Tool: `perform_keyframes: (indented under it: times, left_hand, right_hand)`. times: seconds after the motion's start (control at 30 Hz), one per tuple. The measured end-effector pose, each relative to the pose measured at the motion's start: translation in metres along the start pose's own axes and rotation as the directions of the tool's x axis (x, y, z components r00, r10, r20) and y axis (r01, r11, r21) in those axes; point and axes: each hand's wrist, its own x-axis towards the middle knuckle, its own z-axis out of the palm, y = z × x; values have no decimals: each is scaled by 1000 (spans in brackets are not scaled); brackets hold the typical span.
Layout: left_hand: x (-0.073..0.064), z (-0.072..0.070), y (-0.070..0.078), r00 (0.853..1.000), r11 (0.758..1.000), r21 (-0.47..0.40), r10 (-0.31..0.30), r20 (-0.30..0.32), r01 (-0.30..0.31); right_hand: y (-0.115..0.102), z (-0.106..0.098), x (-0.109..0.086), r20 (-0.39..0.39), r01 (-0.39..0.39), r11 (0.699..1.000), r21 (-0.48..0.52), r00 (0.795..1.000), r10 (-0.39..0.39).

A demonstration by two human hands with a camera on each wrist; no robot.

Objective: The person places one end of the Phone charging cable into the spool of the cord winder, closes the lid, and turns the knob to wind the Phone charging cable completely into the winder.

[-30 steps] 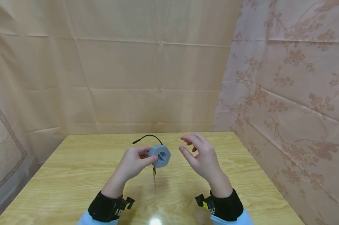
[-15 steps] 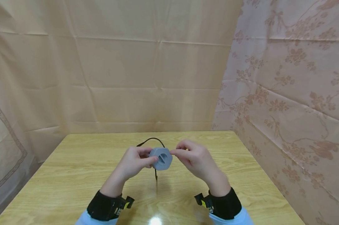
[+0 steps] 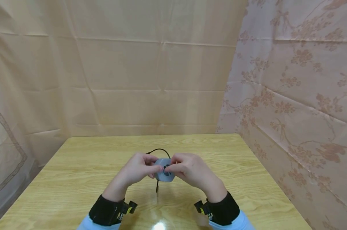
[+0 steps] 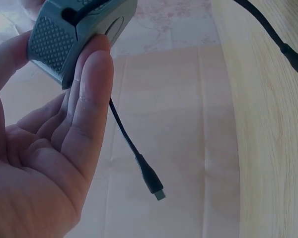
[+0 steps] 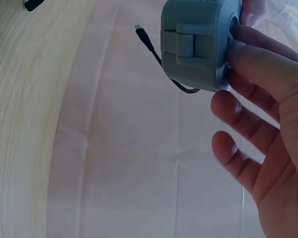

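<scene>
A grey hexagonal cable winder (image 3: 165,178) is held up over the table between both hands. My left hand (image 3: 136,169) grips its left side, thumb on the face and fingers behind. From the right, the thumb and index finger of my right hand (image 3: 193,170) pinch the bar in the round recess on its face; the other fingers are spread below in the right wrist view. Black cable (image 3: 159,149) comes out of the winder at two sides. One end carries a small metal plug (image 4: 160,195). A hinge-like clasp (image 5: 186,43) shows on the winder's side.
Below the hands lies a wood-grain table (image 3: 98,163). Behind it hangs a beige curtain (image 3: 127,73), and a floral curtain (image 3: 300,86) runs along the right side. Both wrists wear black bands (image 3: 108,211) with small cameras.
My right hand has come in from the right and taken hold of the bar on the winder's face. The winder and left hand have dropped slightly lower in the head view.
</scene>
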Motion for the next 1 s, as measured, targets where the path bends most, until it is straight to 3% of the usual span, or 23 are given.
perform_keyframes:
  times: [0.17,0.33,0.7,1.0]
  left_hand:
    - [1,1,0,999,1000,-8,23,37,-22]
    - [1,0,-2,999,999,-42,15,38,-14]
    - [1,-3,-4,999,990,-138,5,37,0]
    - [-2,-6,0,1000,989,-143,23,2,-22]
  right_hand:
    - [0,-3,-4,32,-76,997,-34,997,77]
    - [-1,-4,-4,39,-102,991,-90,994,106]
    - [-3,3,-1,-144,-77,978,-193,988,49]
    - [-8,11,5,-213,-64,966,-253,977,8]
